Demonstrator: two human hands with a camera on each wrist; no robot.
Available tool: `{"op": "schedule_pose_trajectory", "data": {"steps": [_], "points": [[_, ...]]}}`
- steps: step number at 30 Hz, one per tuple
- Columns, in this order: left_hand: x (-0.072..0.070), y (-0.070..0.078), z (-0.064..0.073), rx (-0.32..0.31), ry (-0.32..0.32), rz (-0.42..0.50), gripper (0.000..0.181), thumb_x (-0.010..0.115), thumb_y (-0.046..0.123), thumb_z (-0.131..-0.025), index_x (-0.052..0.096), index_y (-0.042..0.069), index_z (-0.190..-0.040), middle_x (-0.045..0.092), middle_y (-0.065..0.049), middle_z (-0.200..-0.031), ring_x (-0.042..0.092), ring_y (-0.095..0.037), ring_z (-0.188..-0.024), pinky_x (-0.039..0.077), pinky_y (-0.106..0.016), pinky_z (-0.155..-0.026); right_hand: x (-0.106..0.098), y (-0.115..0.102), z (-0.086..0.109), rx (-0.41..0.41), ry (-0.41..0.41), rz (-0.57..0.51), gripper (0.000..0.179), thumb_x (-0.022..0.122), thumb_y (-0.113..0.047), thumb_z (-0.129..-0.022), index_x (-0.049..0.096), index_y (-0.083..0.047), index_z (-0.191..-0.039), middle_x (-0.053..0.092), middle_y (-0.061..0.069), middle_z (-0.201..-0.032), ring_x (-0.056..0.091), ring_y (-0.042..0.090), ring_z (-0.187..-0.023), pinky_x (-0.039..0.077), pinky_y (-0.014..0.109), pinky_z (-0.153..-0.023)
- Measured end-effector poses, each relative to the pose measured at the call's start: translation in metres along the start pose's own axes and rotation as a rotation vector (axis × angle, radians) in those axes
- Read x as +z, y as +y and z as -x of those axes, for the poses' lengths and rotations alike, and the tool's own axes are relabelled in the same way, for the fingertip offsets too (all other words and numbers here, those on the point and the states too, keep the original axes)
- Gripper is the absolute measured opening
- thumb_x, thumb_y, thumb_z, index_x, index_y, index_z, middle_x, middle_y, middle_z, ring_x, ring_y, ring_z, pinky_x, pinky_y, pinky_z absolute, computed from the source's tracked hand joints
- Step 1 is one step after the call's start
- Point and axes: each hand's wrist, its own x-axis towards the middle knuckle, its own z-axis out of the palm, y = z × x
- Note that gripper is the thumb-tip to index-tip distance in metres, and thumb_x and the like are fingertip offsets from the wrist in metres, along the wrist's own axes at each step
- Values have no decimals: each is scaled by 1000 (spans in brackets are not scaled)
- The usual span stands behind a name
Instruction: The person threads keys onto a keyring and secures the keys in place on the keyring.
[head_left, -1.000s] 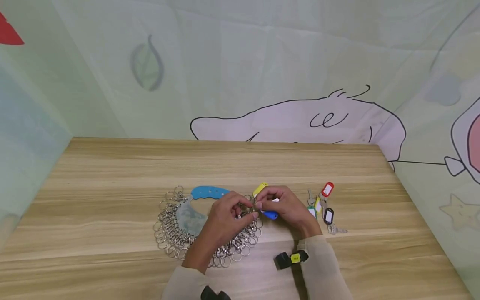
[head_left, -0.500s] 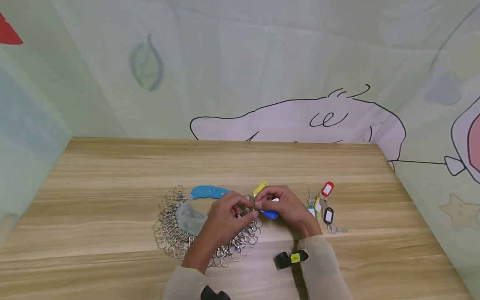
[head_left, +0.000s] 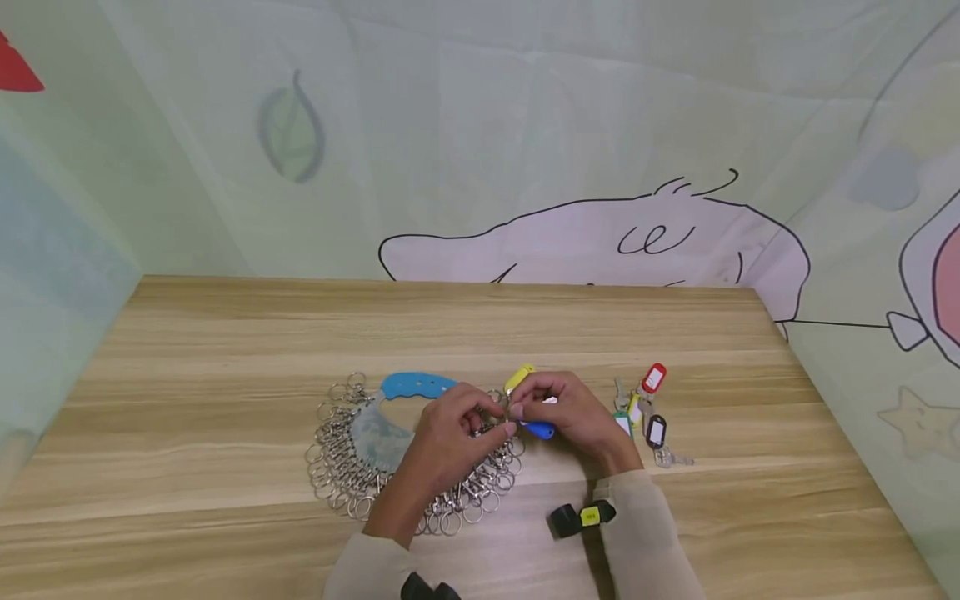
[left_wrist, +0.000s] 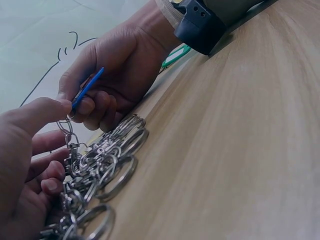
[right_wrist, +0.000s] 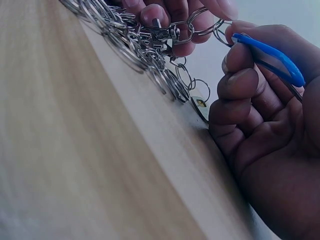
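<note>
Stretching out under the metal key holder [head_left: 371,435], the wooden table [head_left: 225,333] is carrying it flat. The key holder is wearing a blue handle [head_left: 414,384] on its far side and lots of shiny rings [head_left: 341,454] around its edge. Over the key holder's right part, the left hand [head_left: 450,433] is pinching a small metal ring [right_wrist: 206,33]. Just past the key holder's right edge, the right hand [head_left: 566,417] is gripping a blue key tag [head_left: 538,430] between thumb and finger. Farther to the right of the key holder, a red key tag [head_left: 654,378], a black key tag [head_left: 656,432] and a green key tag [head_left: 622,422] are lying with some keys. By the key holder's far right edge, a yellow key tag [head_left: 519,377] is peeking out beside the right hand.
</note>
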Motion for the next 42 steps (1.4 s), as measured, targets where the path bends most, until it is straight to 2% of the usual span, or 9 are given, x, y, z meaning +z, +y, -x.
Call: {"op": "schedule_pose_trajectory", "data": {"steps": [16,30,42], "points": [[0,-1,0,7,1,6,12,81,28,-86,71,23,-91,60,6,-94,54,-11,-75,48,-29,-64,0,0,0,7,2,3,4,72,-6,-91,74,-4,-94,67,14,-89,54,29,-88,42,40,-81],[0,0,0,-18,0,3,12,81,30,-86,72,23,-91,59,5,-91,53,-12,-76,47,-29,-64,0,0,0,12,-3,7,5,71,-7,-92,74,-5,-95,67,14,-88,53,31,-90,42,40,-80],[0,0,0,-4,4,-1,12,81,30,-86,72,23,-89,59,6,-92,53,-12,-76,47,-29,-64,-1,2,0,0,-5,10,4,70,-5,-91,73,-3,-94,66,12,-86,54,29,-88,43,39,-79]]}}
